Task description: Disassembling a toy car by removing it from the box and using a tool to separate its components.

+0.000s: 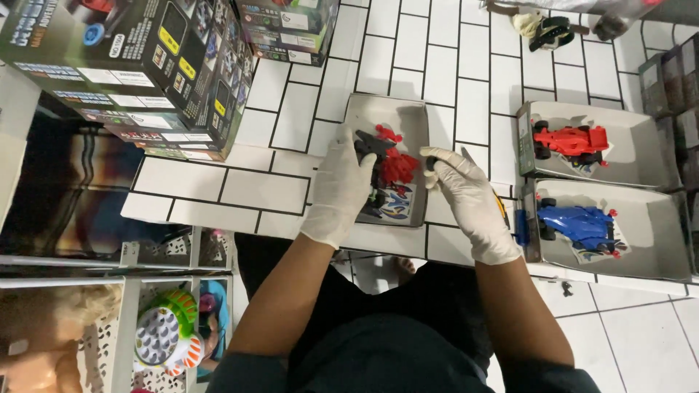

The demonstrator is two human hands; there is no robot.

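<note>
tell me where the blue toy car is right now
In the head view the blue toy car lies in an open grey box at the right, on the white tiled surface just below the box holding the red toy car, right of the right hand.

Left hand (341,185): thin white disposable glove, wrinkled over the knuckles, ending in a loose cuff at the wrist.
Right hand (470,200): matching white glove, creased along the fingers (437,155), cuff flaring at 5 o'clock.
Forearms: bare, no sleeves past the elbow.
Clothing: dark, near-black top and dark trousers, filling the frame at 6 o'clock.
</note>
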